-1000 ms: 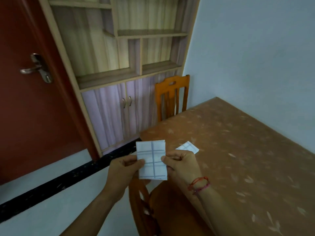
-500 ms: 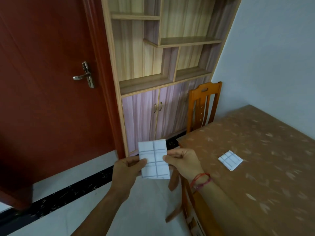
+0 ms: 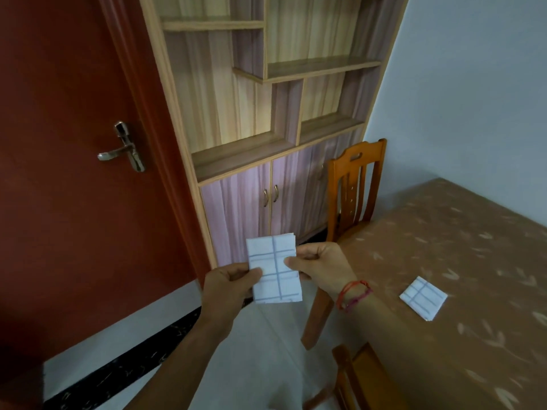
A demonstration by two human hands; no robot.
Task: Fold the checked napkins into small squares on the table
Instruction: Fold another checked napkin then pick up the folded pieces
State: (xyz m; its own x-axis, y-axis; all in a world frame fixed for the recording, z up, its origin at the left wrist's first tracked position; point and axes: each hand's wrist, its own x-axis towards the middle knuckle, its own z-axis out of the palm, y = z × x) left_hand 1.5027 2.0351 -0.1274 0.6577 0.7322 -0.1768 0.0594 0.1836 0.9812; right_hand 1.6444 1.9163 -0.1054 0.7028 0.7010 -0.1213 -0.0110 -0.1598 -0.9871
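Observation:
I hold a white checked napkin [image 3: 273, 269], folded into an upright rectangle, in the air over the floor, left of the table. My left hand [image 3: 229, 287] pinches its left edge and my right hand [image 3: 321, 266] pinches its right edge. A second checked napkin [image 3: 423, 297], folded into a small square, lies flat on the brown patterned table [image 3: 461, 250] near its left edge, to the right of my right forearm.
A wooden chair [image 3: 353, 190] stands at the table's far left corner, and another chair back [image 3: 355, 377] shows below my right arm. A cabinet with shelves [image 3: 266, 137] and a red door [image 3: 74, 173] stand ahead, beyond a pale tiled floor.
The view has swung left, so the table and the folded square now sit further right. Both hands keep the same pinch on the napkin, now held off the table over the floor.

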